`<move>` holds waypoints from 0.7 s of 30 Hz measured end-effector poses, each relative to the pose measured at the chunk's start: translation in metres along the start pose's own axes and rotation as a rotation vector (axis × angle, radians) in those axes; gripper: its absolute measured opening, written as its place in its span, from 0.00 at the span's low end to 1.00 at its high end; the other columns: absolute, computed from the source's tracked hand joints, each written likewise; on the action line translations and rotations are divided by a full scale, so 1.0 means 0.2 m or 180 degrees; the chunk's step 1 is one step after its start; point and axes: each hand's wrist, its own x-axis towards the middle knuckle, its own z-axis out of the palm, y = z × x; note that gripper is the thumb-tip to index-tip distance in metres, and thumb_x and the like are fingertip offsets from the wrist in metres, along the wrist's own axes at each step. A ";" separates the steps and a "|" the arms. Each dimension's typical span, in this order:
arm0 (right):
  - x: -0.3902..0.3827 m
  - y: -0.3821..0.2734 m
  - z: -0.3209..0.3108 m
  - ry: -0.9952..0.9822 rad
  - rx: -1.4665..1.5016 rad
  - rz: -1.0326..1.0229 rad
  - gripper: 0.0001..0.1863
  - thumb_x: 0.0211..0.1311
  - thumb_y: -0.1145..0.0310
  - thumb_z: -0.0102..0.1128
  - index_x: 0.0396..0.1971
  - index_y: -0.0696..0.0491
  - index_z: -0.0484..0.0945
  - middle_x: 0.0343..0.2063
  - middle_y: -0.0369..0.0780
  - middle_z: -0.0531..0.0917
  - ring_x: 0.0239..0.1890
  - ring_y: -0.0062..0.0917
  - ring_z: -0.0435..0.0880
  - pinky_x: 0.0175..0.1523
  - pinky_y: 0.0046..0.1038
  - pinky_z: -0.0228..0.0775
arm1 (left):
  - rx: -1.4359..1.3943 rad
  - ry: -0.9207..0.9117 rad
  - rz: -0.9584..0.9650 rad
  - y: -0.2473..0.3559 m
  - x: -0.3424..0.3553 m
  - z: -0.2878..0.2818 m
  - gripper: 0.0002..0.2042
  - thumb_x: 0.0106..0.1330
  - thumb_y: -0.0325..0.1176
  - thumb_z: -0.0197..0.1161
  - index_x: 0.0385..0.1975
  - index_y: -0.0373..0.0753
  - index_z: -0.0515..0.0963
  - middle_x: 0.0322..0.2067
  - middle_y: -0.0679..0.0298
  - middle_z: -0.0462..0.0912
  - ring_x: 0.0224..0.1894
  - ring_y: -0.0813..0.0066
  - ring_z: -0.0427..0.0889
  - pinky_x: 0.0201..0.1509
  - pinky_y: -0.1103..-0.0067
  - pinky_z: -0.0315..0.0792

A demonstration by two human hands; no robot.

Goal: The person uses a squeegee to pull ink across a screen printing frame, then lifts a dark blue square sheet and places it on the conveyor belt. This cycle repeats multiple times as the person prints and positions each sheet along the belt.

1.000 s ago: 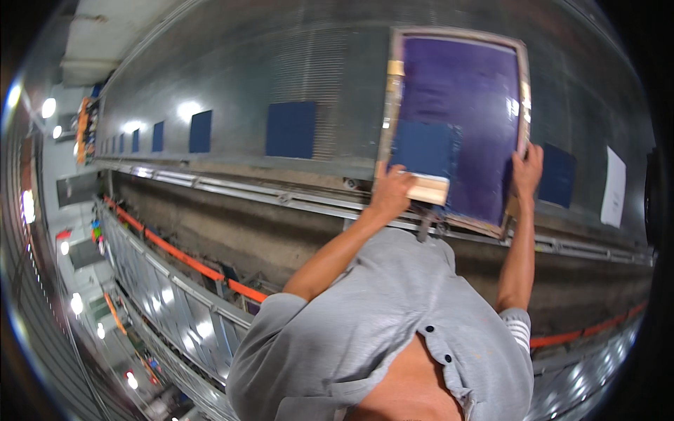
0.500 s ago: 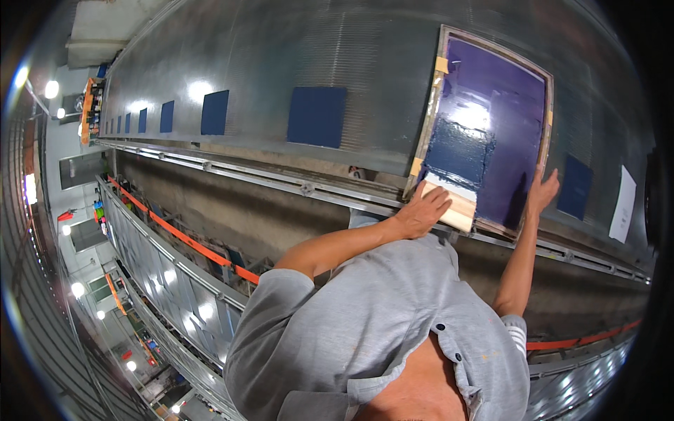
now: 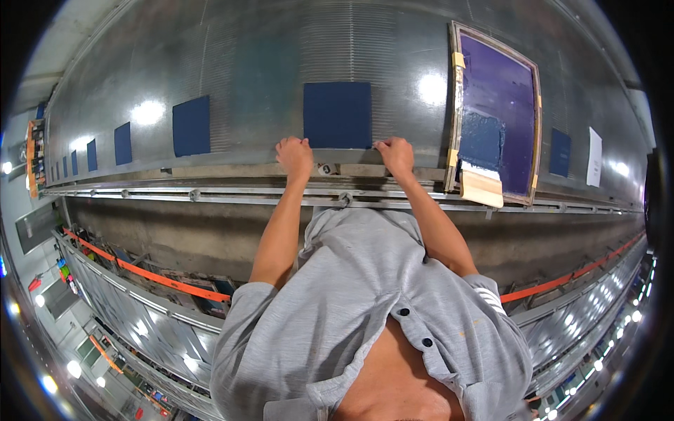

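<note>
A flat dark blue square piece (image 3: 337, 116), which looks like cloth, lies on the metal table in front of me. My left hand (image 3: 294, 157) is at its near left corner, fingers curled together against the edge. At the near right corner my right hand (image 3: 395, 156) pinches with thumb and fingertips. To the right rests a screen printing frame (image 3: 458, 91) with purple mesh and a pool of dark blue ink (image 3: 481, 135). A squeegee with a wooden handle (image 3: 481, 190) leans untouched in the frame's near end.
Several more blue pieces (image 3: 191, 126) lie in a row to the left, and one blue piece (image 3: 560, 152) is right of the frame. Beyond it lies a white sheet (image 3: 594, 157). A metal rail (image 3: 267, 198) runs along the table's near edge. Behind me stretches an orange bar (image 3: 161, 277).
Both hands have left the squeegee and the printing frame and moved left to the blue piece's near corners. The view has shifted left along the table.
</note>
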 end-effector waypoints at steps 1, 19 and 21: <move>-0.01 -0.04 0.05 0.0117 -0.0098 0.0059 0.15 0.58 0.59 0.67 0.34 0.56 0.88 0.33 0.51 0.87 0.39 0.48 0.87 0.46 0.41 0.78 | 0.0142 -0.0143 0.0136 0.01 0.01 -0.02 0.10 0.67 0.36 0.64 0.36 0.34 0.82 0.43 0.53 0.81 0.51 0.51 0.76 0.52 0.54 0.69; 0.17 -0.23 0.06 -0.1363 0.3974 0.0989 0.07 0.60 0.69 0.59 0.26 0.52 0.72 0.22 0.37 0.75 0.25 0.24 0.74 0.32 0.27 0.68 | -0.3695 -0.3899 -0.3070 0.06 -0.03 0.04 0.35 0.61 0.62 0.66 0.46 0.28 0.77 0.39 0.51 0.84 0.44 0.52 0.84 0.51 0.59 0.78; 0.15 -0.27 0.02 -0.1485 0.4464 0.1153 0.06 0.59 0.70 0.59 0.27 0.53 0.72 0.23 0.38 0.76 0.26 0.24 0.75 0.32 0.27 0.69 | -0.4760 -0.2967 -0.3367 0.06 -0.02 0.11 0.36 0.62 0.61 0.66 0.50 0.27 0.73 0.42 0.50 0.82 0.47 0.53 0.83 0.55 0.58 0.78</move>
